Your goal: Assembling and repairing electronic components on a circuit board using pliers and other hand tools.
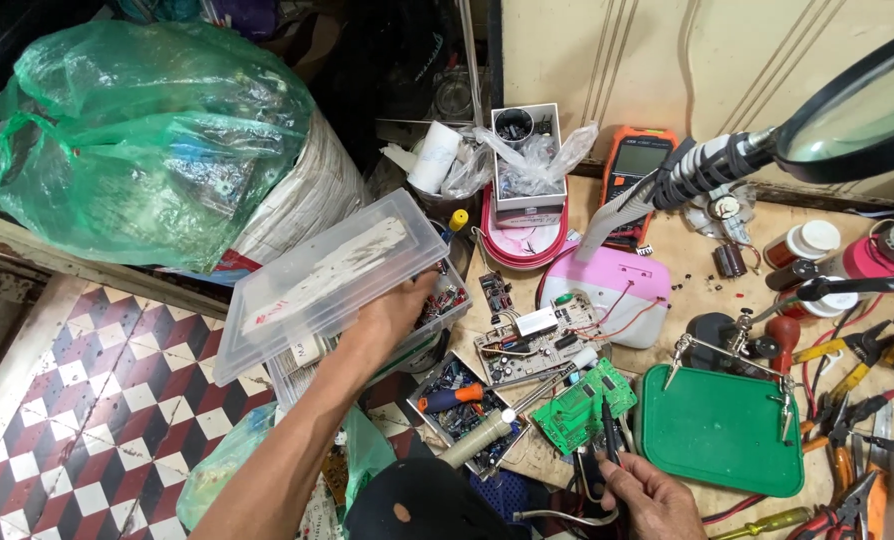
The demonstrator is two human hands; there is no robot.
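Here, clear plastic box (317,285) tilted above the table's (687,330) left edge, left hand (392,315) gripping its underside, right hand (652,495) pinching a black probe (609,425) touching a green circuit board (584,392), green tray (722,430) just beside, magnifying glass (852,110) above.

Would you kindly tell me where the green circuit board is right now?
In the head view, the green circuit board lies low on the bench, right of centre, just left of the green tray and above the right hand holding a black probe.

Your clear plastic lid (317,275) tilts up at centre left over its parts box (445,300), while the black probe (608,428) (tip up) touches the green circuit board (582,400) at lower centre.
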